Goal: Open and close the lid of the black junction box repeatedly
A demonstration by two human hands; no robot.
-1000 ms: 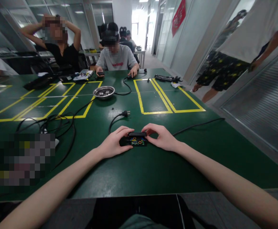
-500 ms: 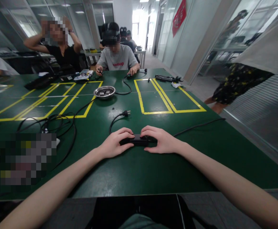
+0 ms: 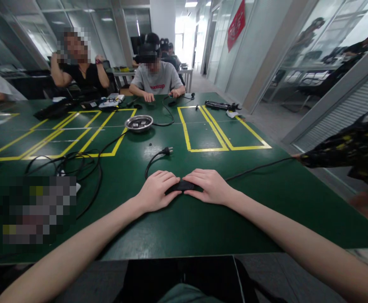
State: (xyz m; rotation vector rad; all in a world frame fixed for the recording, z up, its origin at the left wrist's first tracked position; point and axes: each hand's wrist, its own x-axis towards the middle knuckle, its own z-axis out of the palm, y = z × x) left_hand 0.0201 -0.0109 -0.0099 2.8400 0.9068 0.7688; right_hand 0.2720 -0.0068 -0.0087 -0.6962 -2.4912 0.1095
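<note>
Head view, dial centred on the work, twelve o'clock being the table's far side. Item: black oblong plastic case (image 3: 186,185), power-adapter form, low over the table at the dial's centre; its underside is hidden, so whether it rests on the surface cannot be told. Left hand (image 3: 158,190): at the nine o'clock end, fingers along the far side, thumb along the near side, a narrow grip on the case. Right hand (image 3: 208,187): the same at the three o'clock end, fingers and thumb narrow about the case; the matched hold probably serves to steady both ends and let the two sides be squeezed evenly. Two-pin plug (image 3: 168,150): at eleven o'clock, just beyond the hands, its lead curving back behind the left hand. Black cable (image 3: 260,167): from the right hand toward half past two; its join to the case, if any, is covered. Steel bowl (image 3: 128,127): between ten and eleven, holding small metal cylinders (image 3: 135,125), its raised rim likely keeping them from rolling. Tangled black cables (image 3: 73,158): toward ten, well apart from the hands. Yellow tape outlines (image 3: 207,150): at one o'clock, presumably marking out places on the green table (image 3: 203,235). Co-worker in a grey shirt (image 3: 155,80): between eleven and twelve, seated opposite.
</note>
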